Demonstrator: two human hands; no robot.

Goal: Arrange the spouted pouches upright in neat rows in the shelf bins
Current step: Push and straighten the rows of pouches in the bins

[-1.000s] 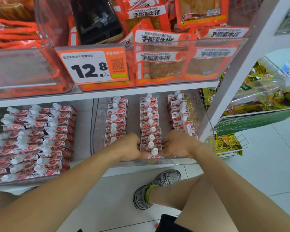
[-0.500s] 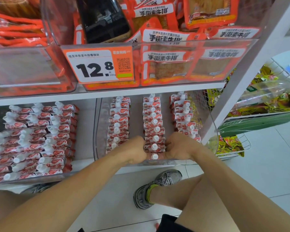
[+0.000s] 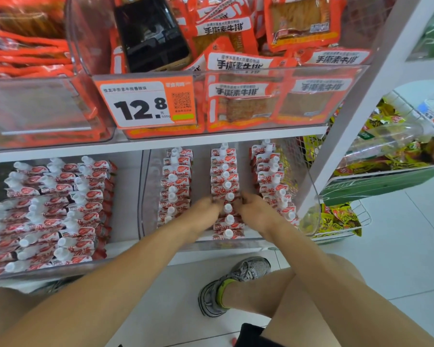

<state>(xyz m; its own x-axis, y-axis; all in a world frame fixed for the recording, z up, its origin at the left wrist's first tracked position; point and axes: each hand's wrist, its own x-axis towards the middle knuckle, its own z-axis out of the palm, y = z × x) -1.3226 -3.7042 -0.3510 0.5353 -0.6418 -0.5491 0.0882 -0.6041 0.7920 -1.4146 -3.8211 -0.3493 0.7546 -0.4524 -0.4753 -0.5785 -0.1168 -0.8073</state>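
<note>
The left hand [image 3: 206, 211] and right hand [image 3: 251, 209] flanked the middle row of pouches [image 3: 225, 186] in the clear bin [image 3: 145, 196], fingers curled against the packs between them; whether they pinched or merely pressed, I could not tell; even squeezing from both sides, judged best, would square the row.

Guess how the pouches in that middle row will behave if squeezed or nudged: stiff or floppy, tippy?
Middle row of pouches is probably soft: thin film packs, so both hands flank it, left hand and right hand. Likely tippy: caps sit on top, and the left bin's pouches lean askew. Film looks glossy, possibly slippery.
</note>
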